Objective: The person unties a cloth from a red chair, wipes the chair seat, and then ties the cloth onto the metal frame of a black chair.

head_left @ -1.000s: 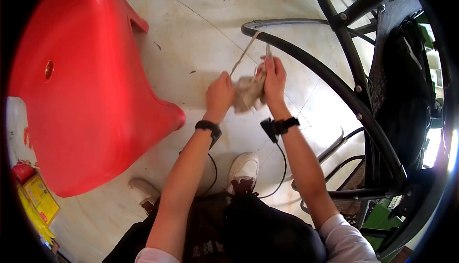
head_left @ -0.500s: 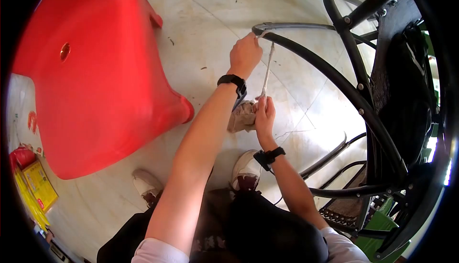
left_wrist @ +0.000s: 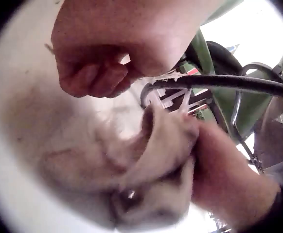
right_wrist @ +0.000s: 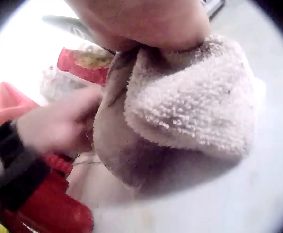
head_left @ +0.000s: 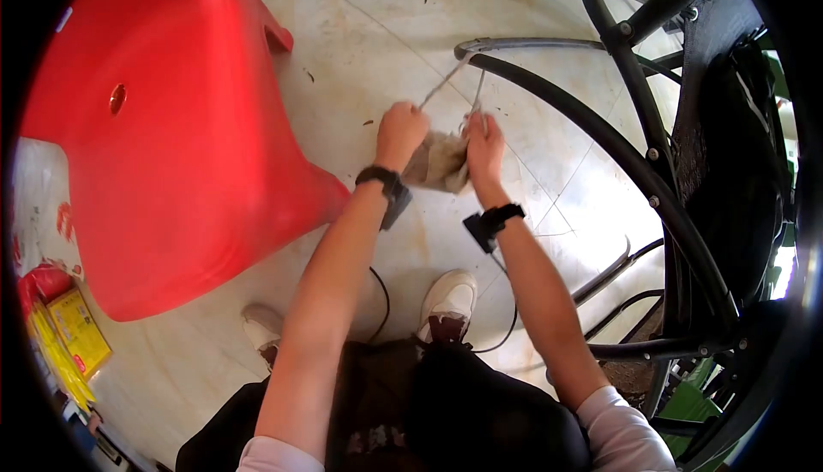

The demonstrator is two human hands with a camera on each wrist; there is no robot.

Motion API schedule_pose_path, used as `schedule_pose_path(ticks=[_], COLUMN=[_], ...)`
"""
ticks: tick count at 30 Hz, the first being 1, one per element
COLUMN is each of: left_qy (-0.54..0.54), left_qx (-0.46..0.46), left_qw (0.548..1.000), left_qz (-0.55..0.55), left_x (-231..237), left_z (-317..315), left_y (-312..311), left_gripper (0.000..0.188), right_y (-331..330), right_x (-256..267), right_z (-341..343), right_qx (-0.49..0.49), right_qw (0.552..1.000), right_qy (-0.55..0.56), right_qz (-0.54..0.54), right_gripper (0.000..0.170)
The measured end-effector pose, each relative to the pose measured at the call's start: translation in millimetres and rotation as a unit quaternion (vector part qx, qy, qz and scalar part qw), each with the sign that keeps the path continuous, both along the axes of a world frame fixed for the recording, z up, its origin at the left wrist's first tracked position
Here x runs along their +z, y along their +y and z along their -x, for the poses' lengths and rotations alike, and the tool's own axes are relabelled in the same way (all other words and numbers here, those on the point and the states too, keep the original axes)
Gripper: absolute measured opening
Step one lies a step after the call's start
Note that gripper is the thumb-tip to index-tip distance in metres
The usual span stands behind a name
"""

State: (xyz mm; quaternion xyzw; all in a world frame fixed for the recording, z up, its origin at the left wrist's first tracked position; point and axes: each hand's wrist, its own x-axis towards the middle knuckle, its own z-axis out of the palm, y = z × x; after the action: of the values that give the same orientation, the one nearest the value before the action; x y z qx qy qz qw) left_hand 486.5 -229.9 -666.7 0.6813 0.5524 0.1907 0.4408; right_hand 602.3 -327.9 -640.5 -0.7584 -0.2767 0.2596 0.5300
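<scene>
A dirty off-white terry cloth rag (head_left: pixel 444 163) hangs bunched between my two hands in the head view. A narrow strip (head_left: pixel 444 83) of it passes around the end of the curved black tube (head_left: pixel 549 86) of a chair frame. My left hand (head_left: pixel 401 136) grips one end of the strip, fingers curled. Opposite it, my right hand (head_left: pixel 486 150) pinches the other run of the strip together with the bunched rag. Close up in the right wrist view, the looped pile of the rag (right_wrist: pixel 195 107) hangs in folds under the right hand (right_wrist: pixel 146 22).
A red plastic stool (head_left: pixel 180 155) stands to the left. On the right is the black metal chair frame (head_left: pixel 686 240) with dark fabric. Yellow packages (head_left: pixel 79 330) lie at the lower left. My shoes (head_left: pixel 448 305) are on the pale tiled floor (head_left: pixel 343 52).
My left hand went up to the tube's end, then came back down and left, drawing the strip. The right hand dropped, then rose again with the rag.
</scene>
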Motion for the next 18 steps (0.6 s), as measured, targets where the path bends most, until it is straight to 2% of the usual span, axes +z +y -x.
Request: schedule_pose_path(ticks=[2,4,7,8,10,11,12,13,15,16,18], left_qy=[-0.022,-0.031,0.004,0.000,0.029,0.032,0.047,0.064,0.080,0.091,0.078], left_qx=[-0.007,-0.005,-0.037,-0.038,-0.047,-0.050,-0.044,-0.036,-0.023,-0.010,-0.003], left_qw=[0.999,0.997,0.999,0.999,0.998,0.998,0.998,0.996,0.995,0.995,0.995], left_qz=[-0.033,-0.070,-0.033,-0.031,-0.026,-0.026,0.009,0.047,0.046,0.043,0.060], left_x=[28.0,47.9,82.3,77.3,55.5,46.9,39.8,30.2,7.0,-0.9,4.4], left_z=[-16.5,-39.1,-47.6,-49.6,-47.8,-42.4,-33.6,-22.7,-0.5,8.3,22.7], left_y=[26.7,52.2,60.7,57.1,47.3,42.1,37.0,28.5,15.1,12.8,-2.1], left_gripper=[0.026,0.026,0.026,0.026,0.028,0.028,0.029,0.029,0.029,0.028,0.026], right_y=[-32.6,-58.6,-75.5,-74.7,-63.0,-55.1,-43.4,-32.3,-6.7,6.2,20.2], right_x=[-21.8,-18.7,-17.9,-15.4,-10.9,-11.2,-8.4,1.9,25.6,25.8,24.3], right_z=[17.7,39.5,54.7,50.1,38.1,27.2,17.8,5.3,-10.2,-15.9,-19.0], right_qx=[0.011,-0.006,-0.022,-0.023,-0.013,-0.011,-0.012,-0.002,0.007,0.005,0.016], right_qw=[0.999,0.995,0.998,0.998,0.994,0.994,0.993,0.998,0.999,0.997,0.997], right_qy=[-0.013,-0.064,-0.022,-0.025,0.100,0.110,0.113,0.070,0.038,0.044,0.037], right_qz=[0.048,0.072,0.055,0.057,0.043,0.010,-0.028,0.000,-0.013,-0.057,-0.062], right_gripper=[0.029,0.029,0.030,0.030,0.027,0.024,0.025,0.026,0.028,0.027,0.028])
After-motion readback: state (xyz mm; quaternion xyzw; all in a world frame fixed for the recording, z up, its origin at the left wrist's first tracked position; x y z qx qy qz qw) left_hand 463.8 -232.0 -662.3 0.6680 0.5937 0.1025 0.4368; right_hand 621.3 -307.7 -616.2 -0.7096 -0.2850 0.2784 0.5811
